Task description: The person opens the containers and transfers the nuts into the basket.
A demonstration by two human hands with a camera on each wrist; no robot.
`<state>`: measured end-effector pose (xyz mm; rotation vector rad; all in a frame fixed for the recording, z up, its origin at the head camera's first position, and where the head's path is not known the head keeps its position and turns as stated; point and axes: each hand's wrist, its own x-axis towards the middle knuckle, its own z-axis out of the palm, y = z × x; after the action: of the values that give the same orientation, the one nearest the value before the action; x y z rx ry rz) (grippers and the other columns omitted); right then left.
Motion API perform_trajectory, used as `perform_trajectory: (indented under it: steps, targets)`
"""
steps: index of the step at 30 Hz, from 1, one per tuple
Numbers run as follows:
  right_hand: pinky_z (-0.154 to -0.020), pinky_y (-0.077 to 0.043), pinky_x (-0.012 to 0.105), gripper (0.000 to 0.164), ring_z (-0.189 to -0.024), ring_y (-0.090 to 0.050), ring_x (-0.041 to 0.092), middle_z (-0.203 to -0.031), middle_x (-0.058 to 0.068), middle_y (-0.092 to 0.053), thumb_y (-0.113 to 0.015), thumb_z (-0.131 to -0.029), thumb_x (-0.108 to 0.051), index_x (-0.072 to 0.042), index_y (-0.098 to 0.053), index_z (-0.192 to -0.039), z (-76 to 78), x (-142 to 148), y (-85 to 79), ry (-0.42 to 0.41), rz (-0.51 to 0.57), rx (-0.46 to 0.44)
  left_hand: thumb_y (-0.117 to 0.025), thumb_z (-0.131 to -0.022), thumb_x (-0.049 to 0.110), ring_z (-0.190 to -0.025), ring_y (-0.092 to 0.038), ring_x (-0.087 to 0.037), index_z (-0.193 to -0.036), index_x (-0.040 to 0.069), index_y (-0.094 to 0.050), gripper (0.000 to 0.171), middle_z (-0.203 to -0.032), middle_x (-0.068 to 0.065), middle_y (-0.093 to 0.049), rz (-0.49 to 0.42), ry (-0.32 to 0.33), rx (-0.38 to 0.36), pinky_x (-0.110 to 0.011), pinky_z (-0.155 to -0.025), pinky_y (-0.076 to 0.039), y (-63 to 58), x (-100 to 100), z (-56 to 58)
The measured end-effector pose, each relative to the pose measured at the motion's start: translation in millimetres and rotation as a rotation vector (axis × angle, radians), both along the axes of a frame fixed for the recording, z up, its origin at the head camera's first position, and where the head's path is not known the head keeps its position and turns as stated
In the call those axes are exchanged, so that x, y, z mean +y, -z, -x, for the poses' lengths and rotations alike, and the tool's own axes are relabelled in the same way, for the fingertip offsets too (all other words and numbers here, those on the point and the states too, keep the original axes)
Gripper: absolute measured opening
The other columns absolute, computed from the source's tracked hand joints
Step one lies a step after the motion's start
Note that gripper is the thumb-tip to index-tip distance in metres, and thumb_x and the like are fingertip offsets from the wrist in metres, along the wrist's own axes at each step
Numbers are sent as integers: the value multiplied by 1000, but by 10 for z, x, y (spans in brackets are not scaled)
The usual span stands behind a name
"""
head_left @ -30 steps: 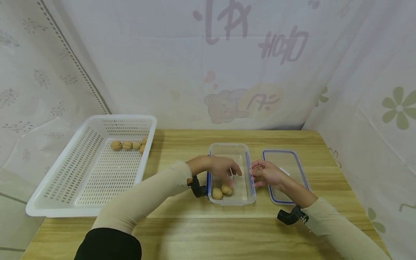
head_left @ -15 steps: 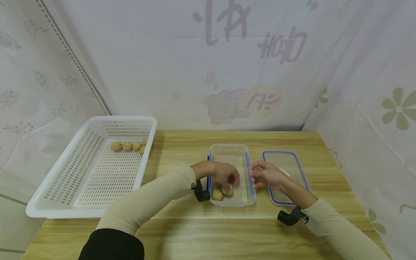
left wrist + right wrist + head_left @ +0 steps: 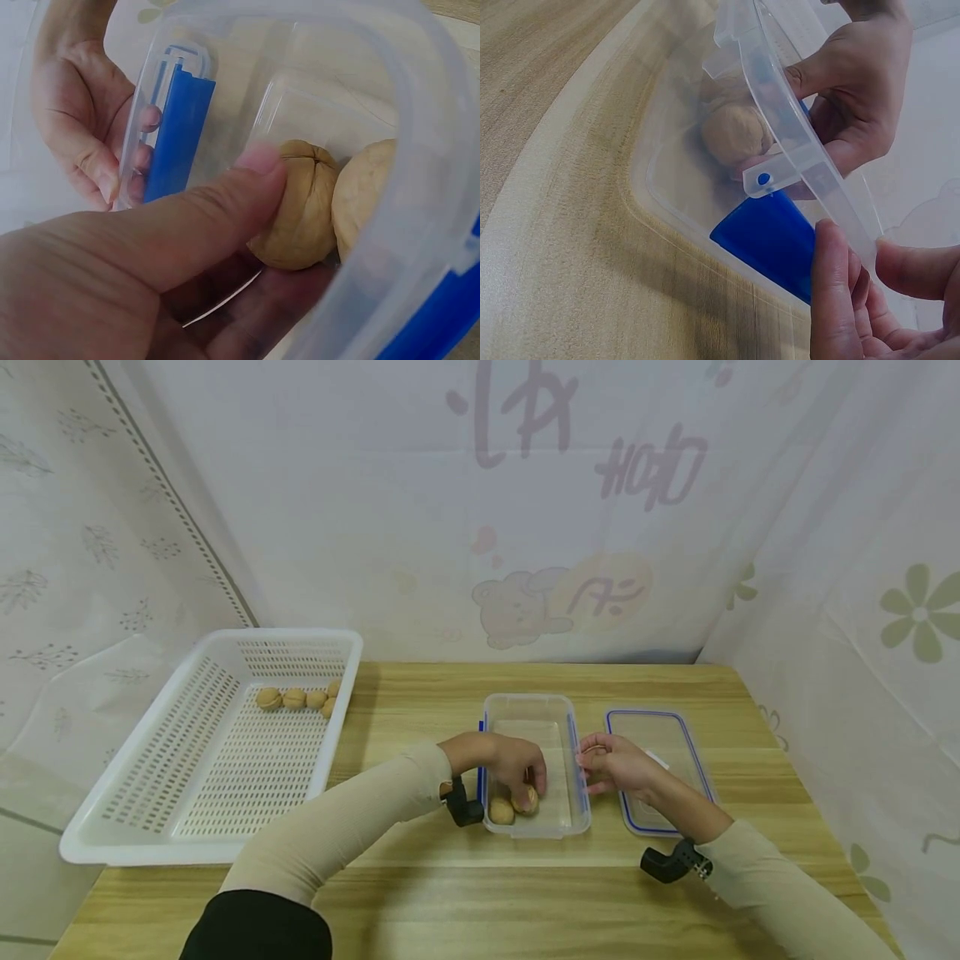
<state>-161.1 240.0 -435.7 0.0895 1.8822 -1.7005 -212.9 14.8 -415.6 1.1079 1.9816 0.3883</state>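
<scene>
Inside a clear plastic food container [image 3: 555,822] with blue side clips, two walnuts lie side by side at the near left. My left hand [image 3: 516,764] reaches over the rim and holds the right-hand walnut [image 3: 296,214]. The thumb presses on its top and the fingers curl under it in the left wrist view. Touching it is the other walnut [image 3: 501,811]. My right hand [image 3: 618,766] grips the container's right rim, thumb on one side and fingers on the outside by the blue clip [image 3: 769,240].
A white perforated plastic basket [image 3: 157,727] stands at the left with several walnuts [image 3: 294,698] against its far right side. The container's lid [image 3: 652,727], with a blue seal, lies flat on the wooden table [image 3: 420,893] at the right, partly under my right hand and wrist.
My left hand has moved lower and nearer inside the container, and its fingers have closed round a walnut. The right hand stays at the rim.
</scene>
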Motion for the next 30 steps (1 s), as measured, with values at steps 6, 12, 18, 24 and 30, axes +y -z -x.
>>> perform_trajectory:
  steps: [6,12,18,24,30]
  targets:
    - [-73,-61,32,26,-85,-60,14,-94,6,-56,-54,-105,-6,7,-44,-124,-8,1,13,-13,0,6,-83,-87,11,-100,-63,-9,-112,5,-75,27,-109,-2,-73,-36,-14,20,-20,-90,-51,-16,-11,11]
    - [-73,-61,33,25,-85,-59,14,-93,6,-55,-55,-104,-7,6,-45,-123,-9,5,9,-6,-10,5,-81,-89,11,-108,-64,-14,-116,3,-74,30,-115,-3,-72,-124,-55,31,-22,-95,-50,-138,-46,84]
    - [-73,-61,33,23,-86,-59,15,-93,6,-56,-55,-105,-7,5,-45,-123,7,22,27,0,-13,1,-77,-92,13,-112,-64,-17,-124,0,-70,35,-122,-6,-70,-228,-69,45,-22,-97,-50,-299,-115,197]
    - [-74,-61,34,26,-86,-60,15,-93,6,-57,-55,-105,-7,7,-45,-124,11,28,29,-4,-21,5,-74,-94,10,-113,-65,-20,-127,-2,-68,35,-124,-11,-69,-335,-107,42,-22,-97,-50,-441,-210,285]
    - [-73,-61,33,25,-86,-60,15,-94,6,-57,-53,-105,-6,7,-44,-124,18,22,31,3,-23,-3,-75,-94,8,-114,-64,-24,-125,-2,-67,34,-122,-11,-68,-409,-197,34,-26,-97,-52,-584,-367,328]
